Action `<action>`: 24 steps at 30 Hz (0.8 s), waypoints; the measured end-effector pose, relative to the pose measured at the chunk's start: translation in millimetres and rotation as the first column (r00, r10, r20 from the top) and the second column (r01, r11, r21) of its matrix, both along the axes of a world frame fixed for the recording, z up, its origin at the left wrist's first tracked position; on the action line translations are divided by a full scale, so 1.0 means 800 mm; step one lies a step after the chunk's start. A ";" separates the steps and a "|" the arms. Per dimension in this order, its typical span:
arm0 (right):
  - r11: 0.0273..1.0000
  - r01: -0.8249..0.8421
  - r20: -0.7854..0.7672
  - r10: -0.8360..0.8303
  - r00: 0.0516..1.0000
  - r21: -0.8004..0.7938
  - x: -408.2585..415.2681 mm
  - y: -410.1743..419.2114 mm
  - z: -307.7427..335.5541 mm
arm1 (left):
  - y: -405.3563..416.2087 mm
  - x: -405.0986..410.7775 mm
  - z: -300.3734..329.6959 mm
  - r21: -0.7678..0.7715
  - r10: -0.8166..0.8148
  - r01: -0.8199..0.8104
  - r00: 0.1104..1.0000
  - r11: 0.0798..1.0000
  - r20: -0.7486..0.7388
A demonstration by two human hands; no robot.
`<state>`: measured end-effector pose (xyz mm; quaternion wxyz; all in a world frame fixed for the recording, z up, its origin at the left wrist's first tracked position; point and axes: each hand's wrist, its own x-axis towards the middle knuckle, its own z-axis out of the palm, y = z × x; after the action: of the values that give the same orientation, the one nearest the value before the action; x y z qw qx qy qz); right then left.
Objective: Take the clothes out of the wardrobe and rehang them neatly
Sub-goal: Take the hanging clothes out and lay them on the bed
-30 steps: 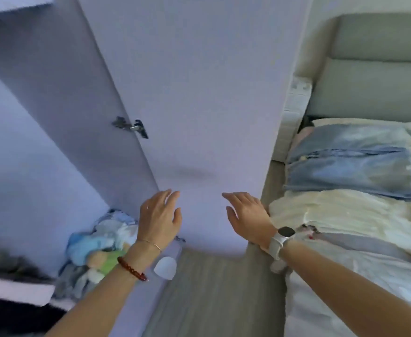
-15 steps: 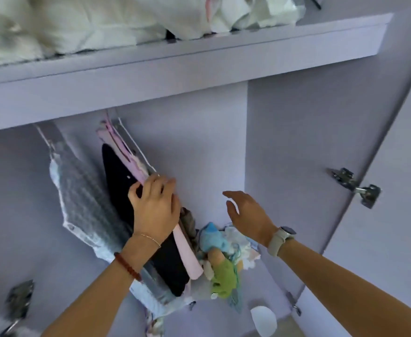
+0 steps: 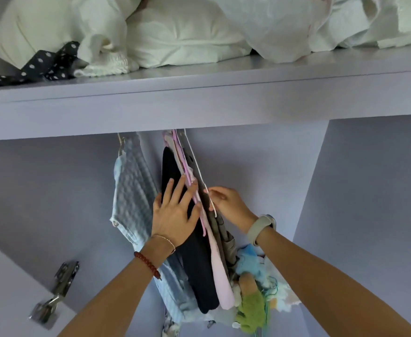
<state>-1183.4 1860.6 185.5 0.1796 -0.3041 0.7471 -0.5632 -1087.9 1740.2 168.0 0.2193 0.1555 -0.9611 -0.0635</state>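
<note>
Inside the lilac wardrobe, several clothes hang under the shelf [image 3: 199, 103]: a blue checked garment [image 3: 132, 198], a black garment [image 3: 197, 268], a pale pink one [image 3: 220, 271] and a grey-brown one [image 3: 220, 227]. My left hand [image 3: 175, 212] lies flat with straight fingers against the black garment and the pink hangers [image 3: 187, 171]. My right hand [image 3: 226, 205] reaches to the right side of the bunch, its fingertips at the white hanger [image 3: 200, 176]; whether it pinches it I cannot tell.
White bedding [image 3: 180, 32] and a dark dotted cloth [image 3: 43, 64] lie on the shelf above. Blue and green plush toys [image 3: 250, 288] are heaped at the wardrobe's bottom right. A metal door hinge [image 3: 58, 290] sits at the lower left.
The view swung from the door and bed into the wardrobe. My left hand flattened against the black garment, and my right hand moved left up to the white hanger.
</note>
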 end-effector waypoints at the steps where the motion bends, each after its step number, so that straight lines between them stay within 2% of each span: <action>1: 1.000 -0.019 0.005 0.019 1.000 0.014 -0.003 0.001 0.002 | 0.001 0.000 0.001 0.001 0.002 -0.002 1.000 1.000 -0.005; 4: 0.997 -0.054 -0.002 0.055 0.999 0.062 -0.008 0.001 0.014 | 0.002 0.003 0.003 -0.010 0.010 -0.010 1.000 1.000 -0.019; 8: 0.996 0.090 -0.156 -0.086 0.984 0.019 -0.016 -0.004 0.023 | -0.005 0.010 0.001 -0.008 0.028 -0.028 0.999 1.000 0.026; 11: 0.966 0.247 -0.300 -0.258 0.918 -0.074 -0.017 -0.003 0.027 | -0.008 0.012 0.002 0.001 0.034 -0.034 0.999 0.999 0.025; 15: 0.938 0.323 -0.481 -0.342 0.807 -0.123 -0.021 0.010 0.038 | -0.006 0.010 0.004 -0.006 0.018 -0.018 0.999 1.000 0.032; 19: 0.901 0.364 -0.526 -0.433 0.732 -0.235 -0.016 0.041 0.037 | -0.003 0.005 0.002 0.005 0.047 -0.047 0.999 0.999 0.020; 22: 0.890 0.401 -0.561 -0.450 0.694 -0.218 -0.005 0.073 0.014 | 0.005 -0.004 0.003 -0.050 0.054 -0.056 0.998 0.997 -0.037; 24: 0.885 0.427 -0.581 -0.450 0.678 -0.187 0.003 0.098 -0.005 | 0.016 -0.013 0.006 -0.086 0.004 -0.014 0.993 0.996 -0.114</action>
<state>-1181.4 1938.7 181.8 -0.2161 -0.2840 0.8048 -0.4743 -1098.3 1752.8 172.7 0.2804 0.1463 -0.9482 -0.0293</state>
